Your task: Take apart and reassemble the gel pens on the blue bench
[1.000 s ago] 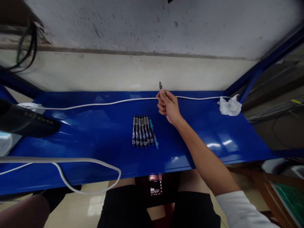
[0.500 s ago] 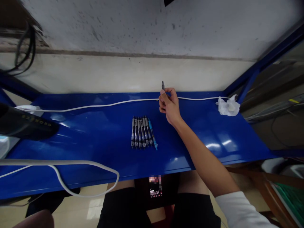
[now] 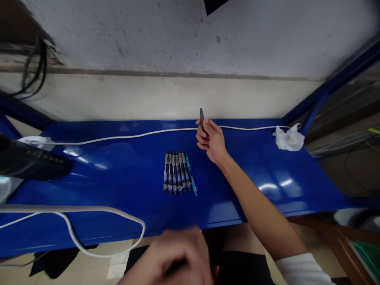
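Observation:
My right hand (image 3: pixel 212 138) pinches a dark grey pen (image 3: pixel 202 115) above the back part of the blue table (image 3: pixel 124 168). The pen's tip end points up and away, and the rest is hidden by the fingers. Below and left of that hand lies a row of several clear pens with grey grips (image 3: pixel 176 174), side by side. At the row's right end rests a light blue pen (image 3: pixel 191 174), slightly slanted. My left hand (image 3: pixel 178 257) is low in front of the table's near edge, smeared by motion; what its fingers do cannot be made out.
A white cable (image 3: pixel 127 136) runs along the table's back. Another thick white cable (image 3: pixel 97 208) loops over the front left edge. A black cylindrical object (image 3: pixel 35 160) juts in at left. On the right sits a crumpled white plastic bag (image 3: pixel 289 138). The wall (image 3: pixel 142 95) stands close behind.
My left hand has come into view at the bottom, covering the phone in my lap. The pen in my right hand has tilted a little, and the view has shifted slightly.

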{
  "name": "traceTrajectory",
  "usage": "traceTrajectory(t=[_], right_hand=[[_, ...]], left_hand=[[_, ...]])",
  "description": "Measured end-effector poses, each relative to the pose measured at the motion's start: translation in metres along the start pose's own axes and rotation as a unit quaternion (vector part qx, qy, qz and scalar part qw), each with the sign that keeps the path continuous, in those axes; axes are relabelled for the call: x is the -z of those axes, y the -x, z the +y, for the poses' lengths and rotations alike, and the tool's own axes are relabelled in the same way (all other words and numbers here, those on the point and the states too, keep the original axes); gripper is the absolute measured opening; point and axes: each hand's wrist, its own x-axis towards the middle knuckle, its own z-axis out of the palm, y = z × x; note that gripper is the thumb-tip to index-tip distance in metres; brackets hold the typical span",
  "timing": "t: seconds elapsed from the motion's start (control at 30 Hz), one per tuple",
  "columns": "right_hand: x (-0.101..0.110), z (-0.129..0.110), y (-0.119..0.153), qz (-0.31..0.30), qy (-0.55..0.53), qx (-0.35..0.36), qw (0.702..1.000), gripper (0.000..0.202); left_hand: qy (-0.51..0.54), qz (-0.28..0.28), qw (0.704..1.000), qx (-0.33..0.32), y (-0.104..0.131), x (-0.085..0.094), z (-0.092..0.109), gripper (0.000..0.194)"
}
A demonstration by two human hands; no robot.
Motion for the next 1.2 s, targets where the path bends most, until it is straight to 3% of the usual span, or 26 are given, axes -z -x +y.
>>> traceTrajectory(t=[0.07, 0.13, 0.2, 0.3, 0.4, 0.5, 0.63, 0.73, 0.87, 0.97, 1.1, 1.2], right_hand=[[0.0, -0.005, 0.002, -0.042, -0.03, -0.049, 0.997, 0.044], [0.0, -0.011, 0.004, -0.084, -0.05, -0.097, 0.99, 0.042], [-0.003, -0.016, 0.007, -0.119, -0.062, -0.129, 0.982, 0.041], [-0.008, -0.018, 0.011, -0.155, -0.07, -0.153, 0.974, 0.044], [-0.011, -0.015, 0.012, -0.179, -0.082, -0.162, 0.967, 0.047], [-0.013, -0.013, 0.012, -0.192, -0.09, -0.18, 0.961, 0.048], [-0.014, -0.012, 0.012, -0.221, -0.084, -0.212, 0.948, 0.04], [-0.015, -0.009, 0.014, -0.237, -0.052, -0.191, 0.951, 0.042], [-0.017, 0.0, 0.015, -0.224, 0.047, -0.117, 0.966, 0.054], [-0.019, 0.006, 0.016, -0.168, 0.16, -0.012, 0.973, 0.058], [-0.02, 0.008, 0.016, -0.1, 0.322, 0.134, 0.932, 0.054], [-0.016, 0.011, 0.016, -0.077, 0.377, 0.182, 0.905, 0.043]], left_hand=[[-0.015, 0.117, 0.993, -0.021, -0.031, 0.014, -0.006, 0.016], [-0.017, 0.265, 0.96, -0.085, -0.07, 0.035, -0.009, 0.016], [-0.001, 0.323, 0.932, -0.162, -0.111, 0.06, -0.009, 0.016], [0.011, 0.277, 0.948, -0.157, -0.165, 0.094, -0.006, 0.035], [0.045, 0.157, 0.979, -0.121, -0.194, 0.109, -0.005, 0.039], [0.078, 0.104, 0.985, -0.114, -0.197, 0.107, -0.008, 0.036], [0.114, 0.152, 0.975, -0.113, -0.188, 0.101, -0.013, 0.035], [0.123, 0.165, 0.972, -0.116, -0.184, 0.102, -0.015, 0.033], [0.133, 0.219, 0.955, -0.149, -0.185, 0.105, -0.018, 0.029], [0.117, 0.273, 0.94, -0.166, -0.188, 0.102, -0.021, 0.028], [0.091, 0.338, 0.919, -0.18, -0.194, 0.092, -0.022, 0.023], [0.08, 0.372, 0.906, -0.185, -0.198, 0.089, -0.024, 0.018]])
